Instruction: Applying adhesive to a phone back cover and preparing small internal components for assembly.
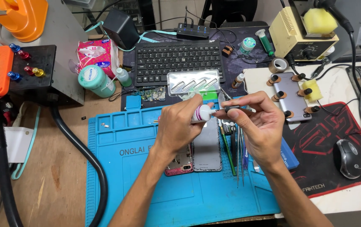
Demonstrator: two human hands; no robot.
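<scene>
Glue tube (200, 113), small and white with a purple label, sits in my left hand (176, 128), above the middle of the blue work mat (121, 168). My left fingers are curled closed around its body, nozzle pointing right. My right hand (258, 126) meets it there: thumb and forefinger are pinched shut on a small dark cap or tip (232, 109) just at the nozzle end, the other 3 fingers loosely spread below. Whether the dark piece is touching the nozzle, I cannot tell.

Beneath my hands lie 2 phone parts side by side on the mat: a grey back panel (207, 151) and, to its left, a pink-edged phone frame (180, 164) partly hidden by my left wrist. Tweezers and thin tools (236, 155) lie just right of the grey panel. Beyond my hands is a clear plastic tray (193, 82), and behind it a black keyboard (178, 61).

Off to my right, another phone (292, 94) is held in a clamp fixture with round knobs, near a red and black mouse pad (327, 143) carrying a black mouse (348, 157). To my left stand a teal bottle (96, 80) and a pink tissue pack (98, 52). A black hose (83, 155) curves across the wooden table (50, 180).
</scene>
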